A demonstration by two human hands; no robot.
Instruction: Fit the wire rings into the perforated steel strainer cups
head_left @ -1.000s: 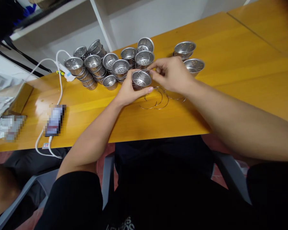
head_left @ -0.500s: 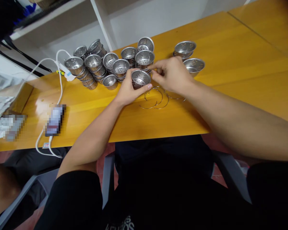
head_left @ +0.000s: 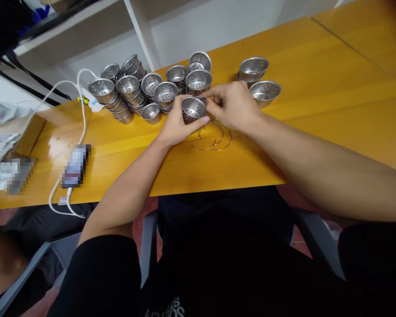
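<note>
My left hand (head_left: pixel 174 127) is wrapped round a small perforated metal cup (head_left: pixel 193 111), its open top tilted up toward me. The thumb lies along the near side. At the cup's far right rim, my right hand (head_left: pixel 236 105) pinches with thumb and forefinger. A thin bit of metal seems to show at those fingertips, too small to name. Below the right hand, several thin bent wire pieces (head_left: pixel 230 141) lie on the yellow table (head_left: pixel 191 171).
Stacks of like perforated cups (head_left: pixel 128 86) stand at the back left, reaching close behind my left hand. More cups (head_left: pixel 265 92) stand beyond my right hand. A phone (head_left: pixel 75 166) with a white cable lies to the left. White shelving (head_left: pixel 138 33) rises behind the table.
My right hand has shifted slightly to the left, its fingertips closer to the cup's rim. My left hand and the cup have hardly moved.
</note>
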